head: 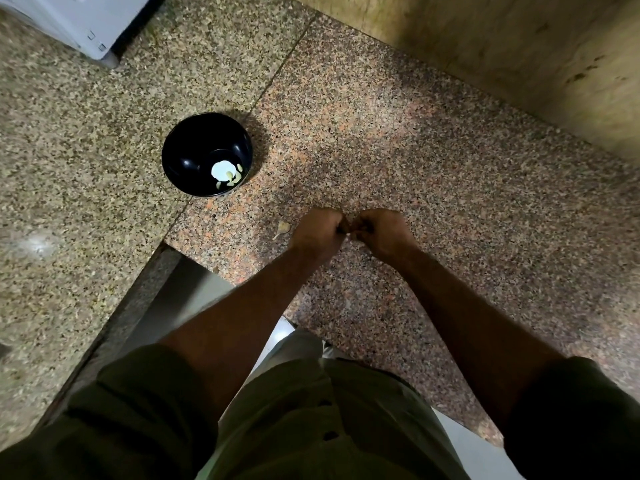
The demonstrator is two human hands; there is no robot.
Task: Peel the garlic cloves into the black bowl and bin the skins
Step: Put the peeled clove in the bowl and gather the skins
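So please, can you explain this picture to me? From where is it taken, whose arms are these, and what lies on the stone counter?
There is no machine here. A camera worn on a person's head looks down at their own two arms. The left hand and right hand meet with curled fingers, pinching something small between them; it is mostly hidden, probably a garlic clove. On the counter stands a black bowl holding a few pale peeled cloves. Another clove lies on the counter beside the left hand.

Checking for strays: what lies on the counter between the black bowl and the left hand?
Head view: one garlic piece beside the left hand; otherwise bare counter up to the black bowl.
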